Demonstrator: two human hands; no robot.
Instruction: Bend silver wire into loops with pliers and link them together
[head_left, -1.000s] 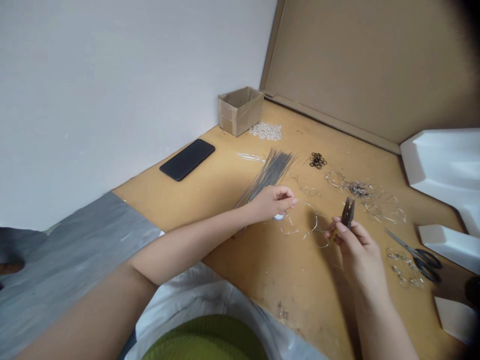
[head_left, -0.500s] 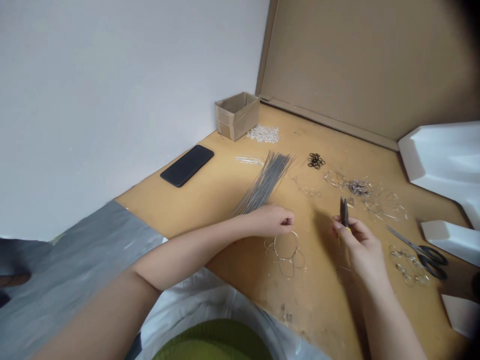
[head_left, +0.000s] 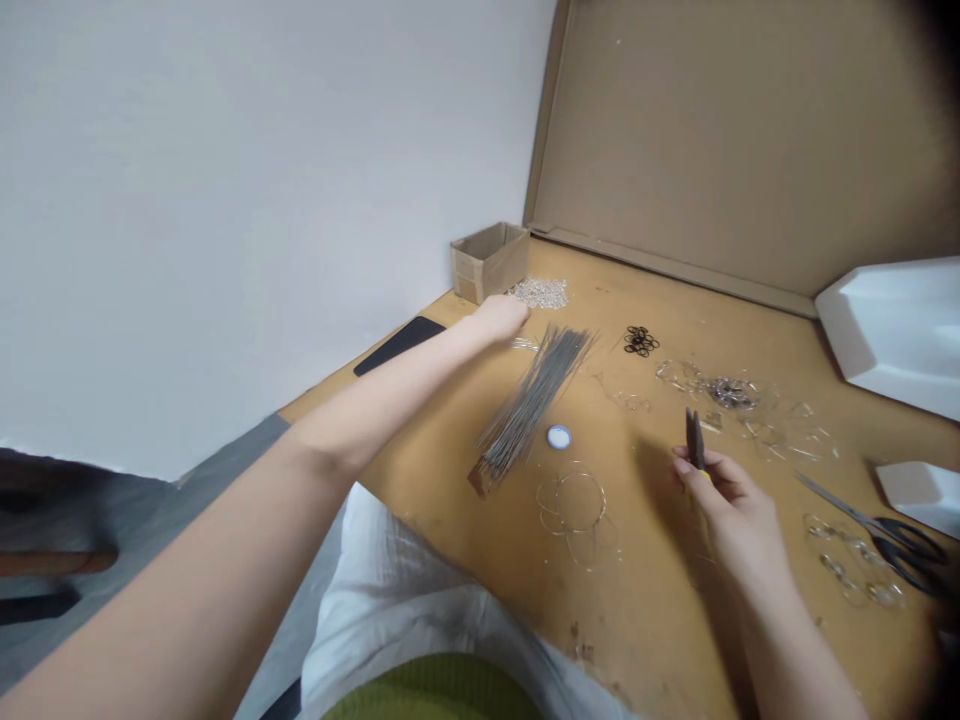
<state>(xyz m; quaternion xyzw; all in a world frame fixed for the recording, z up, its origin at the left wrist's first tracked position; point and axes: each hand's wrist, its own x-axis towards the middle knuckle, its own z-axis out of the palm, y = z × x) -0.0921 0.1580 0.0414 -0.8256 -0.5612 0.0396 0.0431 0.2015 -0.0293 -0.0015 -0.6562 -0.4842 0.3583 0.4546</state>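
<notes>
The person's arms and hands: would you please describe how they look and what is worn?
The left hand and right hand are bare, with no gloves, sleeves or watch showing. The lap shows white cloth and olive-green knit.

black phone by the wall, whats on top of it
The left forearm passes over the phone, leaving only a dark strip visible on the wall side. The rest of the phone is covered, and whether the arm touches it cannot be seen.

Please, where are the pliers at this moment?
In the head view, the pliers stand upright in the right hand, on the right of the table, between the wire loops and the scissors.
</notes>
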